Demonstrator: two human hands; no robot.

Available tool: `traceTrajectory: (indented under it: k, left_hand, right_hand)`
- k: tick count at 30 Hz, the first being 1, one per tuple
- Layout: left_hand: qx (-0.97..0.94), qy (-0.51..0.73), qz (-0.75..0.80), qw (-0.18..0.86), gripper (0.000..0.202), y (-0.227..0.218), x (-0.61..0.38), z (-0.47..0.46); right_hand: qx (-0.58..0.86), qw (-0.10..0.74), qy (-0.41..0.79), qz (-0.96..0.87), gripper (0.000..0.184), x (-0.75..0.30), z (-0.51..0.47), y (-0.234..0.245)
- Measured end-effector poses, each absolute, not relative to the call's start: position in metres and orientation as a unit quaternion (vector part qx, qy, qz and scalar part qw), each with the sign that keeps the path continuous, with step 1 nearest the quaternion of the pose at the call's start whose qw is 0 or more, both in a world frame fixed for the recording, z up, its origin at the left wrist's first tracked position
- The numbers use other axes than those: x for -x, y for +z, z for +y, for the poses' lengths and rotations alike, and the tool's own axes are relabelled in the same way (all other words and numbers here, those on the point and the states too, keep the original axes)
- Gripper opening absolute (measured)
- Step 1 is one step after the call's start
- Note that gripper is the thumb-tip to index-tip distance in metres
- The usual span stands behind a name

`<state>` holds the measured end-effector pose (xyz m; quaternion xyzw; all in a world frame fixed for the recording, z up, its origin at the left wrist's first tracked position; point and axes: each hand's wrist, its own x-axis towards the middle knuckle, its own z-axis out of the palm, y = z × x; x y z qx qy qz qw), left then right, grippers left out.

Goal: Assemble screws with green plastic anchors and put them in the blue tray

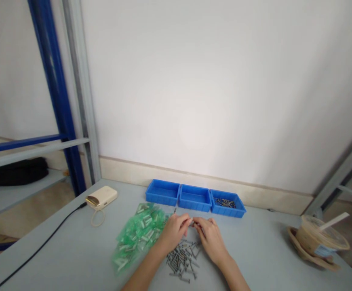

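My left hand (176, 229) and my right hand (209, 236) meet over the grey table (72, 250), fingers pinched together around a small part I cannot make out. Just below them lies a loose heap of dark screws (182, 258). Left of my left hand sits a pile of small green plastic bags (138, 236) with pale parts inside.
Three blue trays (194, 198) stand in a row near the wall; the right one holds dark screws. A cream power bank (101, 197) with a black cable lies at the left. A lidded drink cup with a straw (318, 238) stands at the right. A blue metal rack (57, 101) rises at the left.
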<state>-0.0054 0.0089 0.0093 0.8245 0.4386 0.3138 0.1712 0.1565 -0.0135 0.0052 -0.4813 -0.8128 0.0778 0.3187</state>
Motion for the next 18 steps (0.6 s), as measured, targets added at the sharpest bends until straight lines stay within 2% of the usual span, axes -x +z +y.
traceTrajectory:
  k: [4,11,13,18]
  left_hand:
    - [-0.802,0.334,0.43,0.247,0.041,0.007,0.004,0.01]
    - [-0.813,0.313,0.428,0.239,0.03,0.01,0.003,0.007]
    - [-0.814,0.315,0.422,0.246,0.034,0.011,0.004,0.006]
    - [-0.801,0.332,0.431,0.251,0.044,0.009,0.004,0.01]
  right_hand:
    - [0.487,0.351,0.116,-0.791,0.024,-0.157,-0.009,-0.003]
    - [0.486,0.323,0.093,-0.806,0.031,-0.16,-0.011,0.002]
    - [0.492,0.317,0.074,-0.808,0.031,-0.16,-0.013,0.006]
    - [0.522,0.315,0.07,-0.789,0.016,-0.158,-0.016,0.008]
